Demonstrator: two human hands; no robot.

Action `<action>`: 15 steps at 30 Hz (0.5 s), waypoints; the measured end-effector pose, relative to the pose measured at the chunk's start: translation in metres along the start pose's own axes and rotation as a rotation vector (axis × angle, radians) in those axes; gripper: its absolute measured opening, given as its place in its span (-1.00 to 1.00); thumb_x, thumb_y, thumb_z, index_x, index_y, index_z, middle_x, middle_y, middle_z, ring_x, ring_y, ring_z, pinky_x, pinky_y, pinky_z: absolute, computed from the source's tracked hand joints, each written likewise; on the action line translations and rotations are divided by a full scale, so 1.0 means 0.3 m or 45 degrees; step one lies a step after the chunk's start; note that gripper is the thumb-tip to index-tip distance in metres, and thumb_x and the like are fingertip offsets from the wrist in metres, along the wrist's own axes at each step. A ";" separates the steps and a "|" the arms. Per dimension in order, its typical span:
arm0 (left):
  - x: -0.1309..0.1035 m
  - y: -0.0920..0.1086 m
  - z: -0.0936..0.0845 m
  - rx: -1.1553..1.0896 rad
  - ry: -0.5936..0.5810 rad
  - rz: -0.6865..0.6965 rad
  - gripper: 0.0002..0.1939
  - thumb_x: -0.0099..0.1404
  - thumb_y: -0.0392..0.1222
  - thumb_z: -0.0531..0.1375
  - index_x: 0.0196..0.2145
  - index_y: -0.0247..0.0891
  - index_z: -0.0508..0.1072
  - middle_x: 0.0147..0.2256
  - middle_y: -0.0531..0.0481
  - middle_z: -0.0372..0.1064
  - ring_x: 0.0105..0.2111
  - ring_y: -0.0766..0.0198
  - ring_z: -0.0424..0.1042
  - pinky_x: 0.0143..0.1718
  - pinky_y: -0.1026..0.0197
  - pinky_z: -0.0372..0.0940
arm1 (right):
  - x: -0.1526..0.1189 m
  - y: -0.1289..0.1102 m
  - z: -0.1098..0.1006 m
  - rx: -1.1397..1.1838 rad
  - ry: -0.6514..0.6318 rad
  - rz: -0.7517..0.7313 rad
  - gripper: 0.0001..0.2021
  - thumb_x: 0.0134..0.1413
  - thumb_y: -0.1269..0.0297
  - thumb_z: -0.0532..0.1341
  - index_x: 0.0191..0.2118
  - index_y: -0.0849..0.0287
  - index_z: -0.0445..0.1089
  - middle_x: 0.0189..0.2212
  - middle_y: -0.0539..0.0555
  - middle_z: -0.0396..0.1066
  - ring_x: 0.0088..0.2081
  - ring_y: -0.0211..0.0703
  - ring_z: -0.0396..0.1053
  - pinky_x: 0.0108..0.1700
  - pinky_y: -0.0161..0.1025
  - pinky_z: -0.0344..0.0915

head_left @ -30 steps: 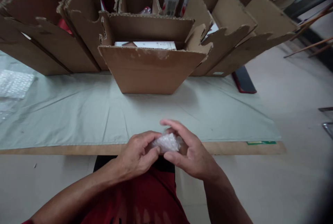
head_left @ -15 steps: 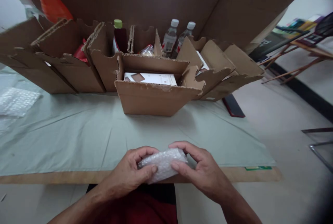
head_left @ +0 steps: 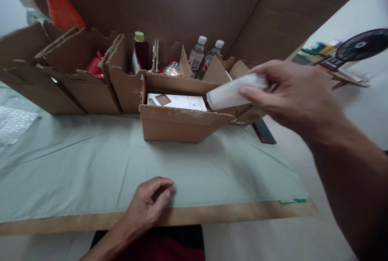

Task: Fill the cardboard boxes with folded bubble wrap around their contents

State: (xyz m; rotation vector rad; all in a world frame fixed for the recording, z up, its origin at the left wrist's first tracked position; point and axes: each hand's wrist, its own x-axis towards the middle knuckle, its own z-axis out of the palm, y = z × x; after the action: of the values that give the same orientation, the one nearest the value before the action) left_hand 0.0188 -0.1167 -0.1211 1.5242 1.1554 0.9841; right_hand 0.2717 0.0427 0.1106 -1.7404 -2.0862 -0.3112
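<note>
My right hand (head_left: 291,95) grips one end of a small bubble-wrapped package (head_left: 233,91), thumb on the near side. The package is held tilted over the right end of the front cardboard bin (head_left: 182,125), its free end just beside a white box (head_left: 182,102) lying in that bin. What the bubble wrap covers cannot be made out. Near the table's front edge, my left hand (head_left: 151,200) rests on the green cloth (head_left: 100,164), fingers loosely curled with a gap to the thumb and nothing visible in them.
Behind stands a row of cardboard bins (head_left: 81,97) with a red item (head_left: 95,65) and a green-capped bottle (head_left: 139,36) inside. Two clear bottles (head_left: 197,55) stand farther back. Bubble wrap (head_left: 15,121) lies at left, a dark flat object (head_left: 264,131) at right.
My right hand has carried the bubble-wrapped package up and forward to the right end of the front bin. My left hand has let go of it and stays near the table edge.
</note>
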 end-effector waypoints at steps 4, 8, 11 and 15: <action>0.001 0.000 0.006 0.096 -0.002 0.168 -0.82 0.40 -0.25 0.13 -0.17 -0.20 0.55 -0.31 0.00 0.61 -0.32 0.26 0.61 -0.29 0.25 0.47 | 0.080 -0.071 0.102 -0.427 -0.364 -0.033 -0.65 0.20 0.24 0.28 0.05 0.26 0.56 -0.22 0.26 0.56 -0.16 0.10 0.48 -0.12 -0.03 0.32; 0.002 -0.004 0.006 0.115 -0.013 0.233 -0.81 0.40 -0.30 0.11 -0.16 -0.18 0.53 -0.31 0.00 0.60 -0.32 0.26 0.60 -0.31 0.25 0.46 | 0.105 -0.114 0.148 -0.532 -0.557 -0.141 -0.79 0.15 0.30 0.23 -0.21 0.25 0.60 -0.23 0.27 0.54 -0.21 0.03 0.45 -0.21 -0.14 0.28; 0.003 -0.007 0.009 0.113 -0.014 0.247 -0.80 0.40 -0.31 0.11 -0.15 -0.18 0.52 -0.31 -0.01 0.59 -0.33 0.26 0.59 -0.33 0.24 0.46 | 0.119 -0.120 0.153 -0.531 -0.654 -0.126 -0.85 0.08 0.29 0.26 -0.29 0.20 0.57 -0.35 0.21 0.52 -0.32 -0.03 0.42 -0.31 -0.19 0.21; 0.005 -0.011 0.019 0.118 -0.013 0.275 -0.80 0.41 -0.31 0.11 -0.13 -0.17 0.51 -0.30 -0.02 0.59 -0.32 0.26 0.59 -0.34 0.26 0.46 | 0.137 -0.102 0.160 -0.472 -0.754 -0.229 -0.90 0.08 0.28 0.25 -0.35 0.14 0.52 -0.45 0.08 0.46 -0.42 -0.14 0.32 -0.39 -0.23 0.05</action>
State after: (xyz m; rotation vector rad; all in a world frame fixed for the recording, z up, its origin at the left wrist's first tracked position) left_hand 0.0238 -0.1161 -0.1256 1.7539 1.0569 1.0764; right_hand 0.2283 0.0930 0.0885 -2.0422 -2.7597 -0.2680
